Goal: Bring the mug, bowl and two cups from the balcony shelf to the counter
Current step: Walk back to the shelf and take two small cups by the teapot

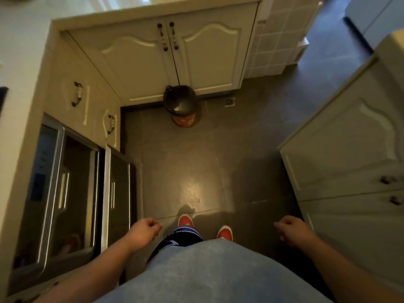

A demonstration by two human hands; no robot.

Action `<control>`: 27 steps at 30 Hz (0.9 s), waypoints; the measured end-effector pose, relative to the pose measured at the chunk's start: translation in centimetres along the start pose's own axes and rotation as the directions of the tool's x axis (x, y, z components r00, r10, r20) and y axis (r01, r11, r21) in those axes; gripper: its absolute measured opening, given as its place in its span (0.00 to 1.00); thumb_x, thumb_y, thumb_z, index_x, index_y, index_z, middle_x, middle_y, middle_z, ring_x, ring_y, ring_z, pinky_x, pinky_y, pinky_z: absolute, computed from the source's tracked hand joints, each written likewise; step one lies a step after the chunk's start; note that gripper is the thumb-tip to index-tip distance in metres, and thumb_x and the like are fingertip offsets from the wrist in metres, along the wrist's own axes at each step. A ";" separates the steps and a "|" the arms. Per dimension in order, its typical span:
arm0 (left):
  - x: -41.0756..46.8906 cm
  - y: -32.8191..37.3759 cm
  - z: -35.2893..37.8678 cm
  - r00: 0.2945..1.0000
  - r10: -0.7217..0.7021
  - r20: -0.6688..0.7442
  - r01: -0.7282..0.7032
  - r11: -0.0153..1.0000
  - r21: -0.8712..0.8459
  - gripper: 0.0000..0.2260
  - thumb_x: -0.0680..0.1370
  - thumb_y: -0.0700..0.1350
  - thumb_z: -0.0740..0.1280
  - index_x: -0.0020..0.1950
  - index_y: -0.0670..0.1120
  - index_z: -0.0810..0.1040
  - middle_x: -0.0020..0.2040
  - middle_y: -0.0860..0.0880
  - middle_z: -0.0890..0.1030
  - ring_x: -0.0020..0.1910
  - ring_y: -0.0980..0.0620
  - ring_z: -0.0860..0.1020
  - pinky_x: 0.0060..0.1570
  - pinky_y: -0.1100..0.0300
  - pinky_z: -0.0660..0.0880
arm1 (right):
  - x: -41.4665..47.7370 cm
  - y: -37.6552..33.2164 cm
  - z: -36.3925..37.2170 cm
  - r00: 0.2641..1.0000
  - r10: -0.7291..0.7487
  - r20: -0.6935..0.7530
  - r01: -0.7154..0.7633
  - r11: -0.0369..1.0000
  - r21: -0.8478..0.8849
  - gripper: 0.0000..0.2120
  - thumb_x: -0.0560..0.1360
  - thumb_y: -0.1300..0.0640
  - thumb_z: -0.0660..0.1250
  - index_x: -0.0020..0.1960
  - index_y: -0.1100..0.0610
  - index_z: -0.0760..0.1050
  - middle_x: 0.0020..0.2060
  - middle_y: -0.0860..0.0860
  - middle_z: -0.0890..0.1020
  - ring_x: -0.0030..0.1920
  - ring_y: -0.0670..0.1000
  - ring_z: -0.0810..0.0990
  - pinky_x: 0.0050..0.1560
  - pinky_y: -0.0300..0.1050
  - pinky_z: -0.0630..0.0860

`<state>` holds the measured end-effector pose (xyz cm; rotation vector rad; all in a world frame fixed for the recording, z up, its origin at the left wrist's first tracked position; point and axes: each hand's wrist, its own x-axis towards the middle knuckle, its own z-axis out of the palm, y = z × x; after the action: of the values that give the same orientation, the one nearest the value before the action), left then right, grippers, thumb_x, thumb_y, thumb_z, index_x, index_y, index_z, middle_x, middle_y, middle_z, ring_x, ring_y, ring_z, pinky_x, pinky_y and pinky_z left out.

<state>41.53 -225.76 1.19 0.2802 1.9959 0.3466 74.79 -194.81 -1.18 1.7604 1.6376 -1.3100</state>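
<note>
No mug, bowl or cup is in view. I look straight down at a dark tiled kitchen floor with my red shoes near the bottom. My left hand hangs low at the left, fingers curled loosely, holding nothing. My right hand hangs at the right, fingers also curled, holding nothing. A white counter top runs along the left and far side above cream cabinets.
A small dark waste bin stands on the floor against the far cabinet doors. Two glass-fronted built-in appliances sit low at the left. More cream cabinets line the right. A passage opens at the upper right.
</note>
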 end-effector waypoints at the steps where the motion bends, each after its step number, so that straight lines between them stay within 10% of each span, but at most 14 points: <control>1: 0.8 0.0 -0.7 1.000 -0.025 -0.008 0.025 1.000 -0.015 0.08 0.79 0.49 0.64 0.46 0.47 0.78 0.42 0.45 0.82 0.40 0.48 0.80 0.39 0.57 0.76 | 1.3 -1.9 -0.5 1.000 -0.016 0.001 0.016 1.000 -0.005 0.08 0.75 0.53 0.69 0.40 0.56 0.78 0.32 0.55 0.81 0.31 0.52 0.80 0.28 0.40 0.72; 12: 14.1 7.5 -13.3 0.995 -0.100 0.011 0.100 0.995 0.001 0.10 0.78 0.47 0.66 0.43 0.41 0.79 0.37 0.44 0.81 0.34 0.49 0.78 0.37 0.57 0.74 | 10.9 -19.2 -4.9 0.994 -0.058 -0.088 0.062 0.997 0.045 0.10 0.74 0.55 0.70 0.37 0.58 0.77 0.27 0.55 0.79 0.27 0.53 0.78 0.26 0.40 0.70; 27: 28.0 45.0 -17.4 0.945 0.229 0.233 -0.302 0.885 0.354 0.07 0.80 0.48 0.64 0.46 0.47 0.78 0.45 0.43 0.81 0.47 0.45 0.81 0.49 0.52 0.76 | 16.1 -16.6 -12.9 0.953 0.289 -0.092 -0.252 0.922 0.294 0.11 0.75 0.58 0.70 0.36 0.62 0.77 0.27 0.57 0.80 0.28 0.54 0.76 0.32 0.45 0.71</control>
<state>15.81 -176.25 1.33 0.8169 1.8300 0.0878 62.01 -171.77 -3.32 2.1951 1.2576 -1.3660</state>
